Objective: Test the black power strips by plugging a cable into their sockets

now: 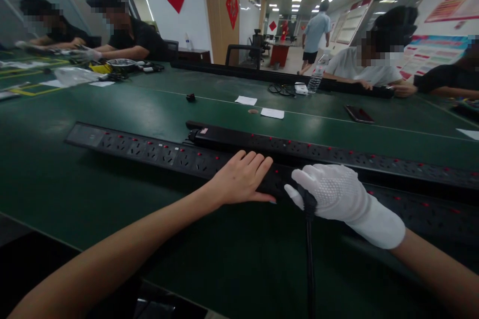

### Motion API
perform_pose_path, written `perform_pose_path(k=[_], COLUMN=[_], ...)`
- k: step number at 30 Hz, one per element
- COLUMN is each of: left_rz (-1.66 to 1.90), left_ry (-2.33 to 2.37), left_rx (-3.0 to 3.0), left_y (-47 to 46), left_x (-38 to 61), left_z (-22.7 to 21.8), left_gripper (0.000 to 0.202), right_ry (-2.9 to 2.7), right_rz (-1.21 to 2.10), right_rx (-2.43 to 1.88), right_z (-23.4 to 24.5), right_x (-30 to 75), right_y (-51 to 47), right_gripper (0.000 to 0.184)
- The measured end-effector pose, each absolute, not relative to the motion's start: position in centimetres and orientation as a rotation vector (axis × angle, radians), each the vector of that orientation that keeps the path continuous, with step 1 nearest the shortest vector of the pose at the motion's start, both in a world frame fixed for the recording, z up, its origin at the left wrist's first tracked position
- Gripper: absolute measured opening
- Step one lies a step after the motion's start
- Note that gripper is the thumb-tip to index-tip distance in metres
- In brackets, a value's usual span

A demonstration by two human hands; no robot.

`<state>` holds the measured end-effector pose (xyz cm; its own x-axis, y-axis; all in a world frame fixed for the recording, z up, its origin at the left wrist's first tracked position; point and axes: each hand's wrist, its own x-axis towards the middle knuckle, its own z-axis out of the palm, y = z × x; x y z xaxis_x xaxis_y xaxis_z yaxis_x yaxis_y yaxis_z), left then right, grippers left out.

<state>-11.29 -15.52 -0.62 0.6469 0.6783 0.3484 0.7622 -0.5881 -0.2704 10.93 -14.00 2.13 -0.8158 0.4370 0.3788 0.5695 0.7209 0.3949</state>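
Observation:
A long black power strip (123, 144) with rows of sockets and small red switches lies across the green table (179, 239). My bare left hand (241, 178) is wrapped over its middle, with fingers on the far side and thumb on the near side. In a white dotted glove, my right hand (333, 192) is closed round the top of a black cable (310, 254) beside the strip. The cable hangs straight down toward me, and its end is hidden by the glove. Just behind lies a second black power strip (239, 138), roughly parallel.
Across the table a person in white (370, 67) handles another long black strip (239, 71). A phone (359, 113), a water bottle (317, 79), paper slips (272, 113) and a small black part (190, 97) lie beyond my strips. Two people work at far left.

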Motion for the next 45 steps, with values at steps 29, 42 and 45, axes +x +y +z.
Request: perform_pose_path(k=[29,42,45], left_rz=[-0.305,-0.337,-0.337], left_ry=[-1.132,-1.106,-1.105], left_rx=[-2.489,-2.465,-2.462], left_y=[-15.62,-15.56,-15.58], left_x=[-11.39,-11.48,-11.5], left_z=[-0.52,-0.58,-0.61], left_gripper=[0.078,0.079,0.08], right_ry=[-2.621,-2.565,-2.534], right_rz=[-0.814,-0.787,-0.792], right_rx=[-0.77,-0.792,-0.789], right_z=[2.21,1.71,1.71], right_x=[10.66,11.34,11.41], right_y=[-14.23,-13.75,-13.86], right_gripper=[0.027,0.021,0.021])
